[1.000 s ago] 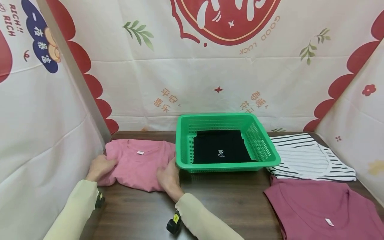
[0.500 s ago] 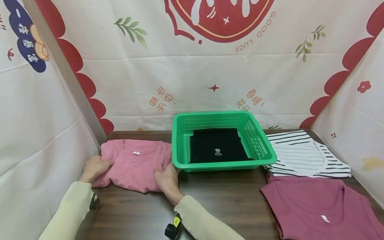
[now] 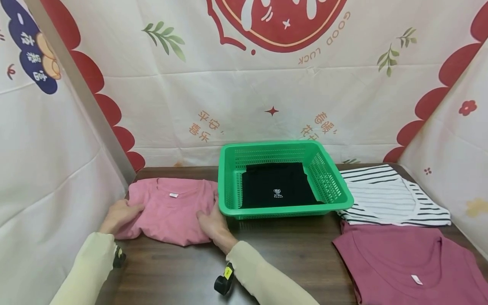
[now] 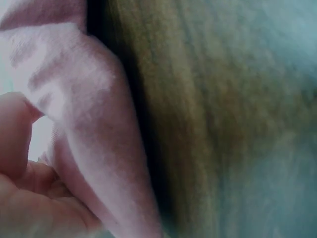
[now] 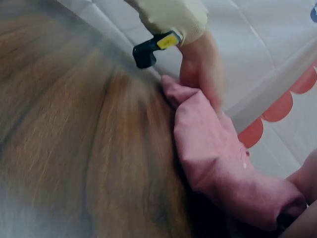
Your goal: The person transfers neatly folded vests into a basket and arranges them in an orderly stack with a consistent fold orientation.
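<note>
A folded pink T-shirt (image 3: 171,216) lies on the table at the left, its neckline with a white label toward the back. My left hand (image 3: 120,216) grips its left side; in the left wrist view, the thumb and fingers of that hand (image 4: 29,193) pinch the pink cloth. On the opposite side my right hand (image 3: 213,224) holds the shirt, thumb on top and fingers hidden beneath the fabric, just beside the green basket. The right wrist view has the shirt's near edge (image 5: 213,153) bulging in a rounded fold between both hands.
A green plastic basket (image 3: 284,209) with a folded black garment (image 3: 276,184) inside stands at the back middle. To its right lie a striped white top (image 3: 389,201) and, nearer, a maroon shirt (image 3: 404,258). Printed cloth walls (image 3: 183,106) border the brown table (image 3: 282,250).
The head view has turned slightly, so the scene sits a little further left. Both hands keep hold of the pink T-shirt, with hardly any movement.
</note>
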`<state>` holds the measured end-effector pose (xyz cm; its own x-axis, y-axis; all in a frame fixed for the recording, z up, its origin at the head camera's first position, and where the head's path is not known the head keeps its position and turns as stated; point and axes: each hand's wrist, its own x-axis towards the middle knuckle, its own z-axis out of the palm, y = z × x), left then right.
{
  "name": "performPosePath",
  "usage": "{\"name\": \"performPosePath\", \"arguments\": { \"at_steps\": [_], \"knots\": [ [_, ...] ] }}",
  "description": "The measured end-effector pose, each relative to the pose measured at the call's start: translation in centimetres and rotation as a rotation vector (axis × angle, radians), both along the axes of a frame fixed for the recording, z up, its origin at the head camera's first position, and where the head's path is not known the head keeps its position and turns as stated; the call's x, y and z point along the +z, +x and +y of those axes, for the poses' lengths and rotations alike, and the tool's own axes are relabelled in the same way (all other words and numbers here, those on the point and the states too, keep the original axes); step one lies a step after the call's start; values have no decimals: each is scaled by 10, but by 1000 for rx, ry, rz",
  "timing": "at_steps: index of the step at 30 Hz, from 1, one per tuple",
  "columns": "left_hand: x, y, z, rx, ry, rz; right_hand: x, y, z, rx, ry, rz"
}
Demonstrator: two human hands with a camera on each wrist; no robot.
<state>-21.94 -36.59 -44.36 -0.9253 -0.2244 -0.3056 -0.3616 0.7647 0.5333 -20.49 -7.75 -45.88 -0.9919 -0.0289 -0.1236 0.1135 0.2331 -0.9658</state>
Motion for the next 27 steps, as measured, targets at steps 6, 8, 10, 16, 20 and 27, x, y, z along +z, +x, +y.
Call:
{"name": "performPosePath", "arguments": {
  "at_steps": [6,8,10,16,20,27],
  "knots": [
    [-2,-1,-7,-15,83,-6,-4,-2,4,55,75,-8],
    [-3,-2,-9,-24,104,-7,-5,-2,5,72,97,8],
    [-2,-2,-10,-27,128,-23,-7,-3,5,84,114,37],
    [4,-3,-11,-40,182,-74,-14,-1,0,104,173,191],
    [5,-3,-9,-44,192,-72,-15,2,-5,115,296,268],
    [0,-6,-12,-13,160,-83,-4,8,-13,138,371,369]
  ]
}}
